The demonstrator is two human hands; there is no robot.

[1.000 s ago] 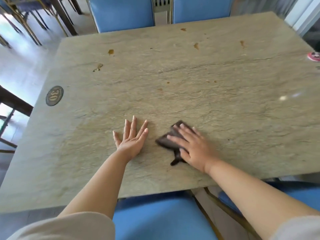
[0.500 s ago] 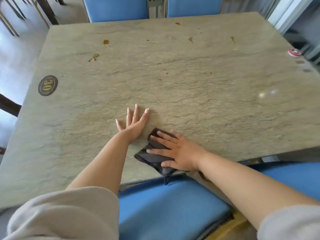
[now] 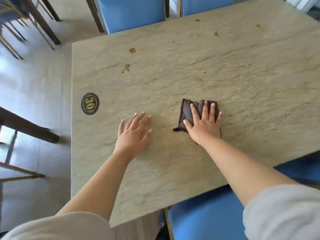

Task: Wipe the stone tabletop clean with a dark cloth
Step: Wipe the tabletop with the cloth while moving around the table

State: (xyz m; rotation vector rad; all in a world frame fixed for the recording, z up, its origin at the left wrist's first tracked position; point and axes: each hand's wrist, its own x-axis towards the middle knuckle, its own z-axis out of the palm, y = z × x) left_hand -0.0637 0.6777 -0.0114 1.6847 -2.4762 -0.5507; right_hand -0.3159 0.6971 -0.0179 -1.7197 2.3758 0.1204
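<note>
A folded dark cloth (image 3: 186,111) lies flat on the beige stone tabletop (image 3: 242,94), near its middle. My right hand (image 3: 203,123) presses down on the cloth with fingers spread, covering its right half. My left hand (image 3: 134,132) rests flat on the bare stone to the left of the cloth, fingers apart, holding nothing. Brown stains mark the far side of the top: one blot (image 3: 132,50), a smear (image 3: 126,67) below it, and others (image 3: 217,34) toward the far right.
A round black plaque with the number 30 (image 3: 89,103) sits near the table's left edge. Blue chairs stand at the far side (image 3: 129,13) and at the near side (image 3: 204,220). Other table legs (image 3: 41,23) stand on the floor to the left.
My right hand has pushed the cloth away from the near edge toward the table's middle. The view has swung left, showing the table's left edge and floor.
</note>
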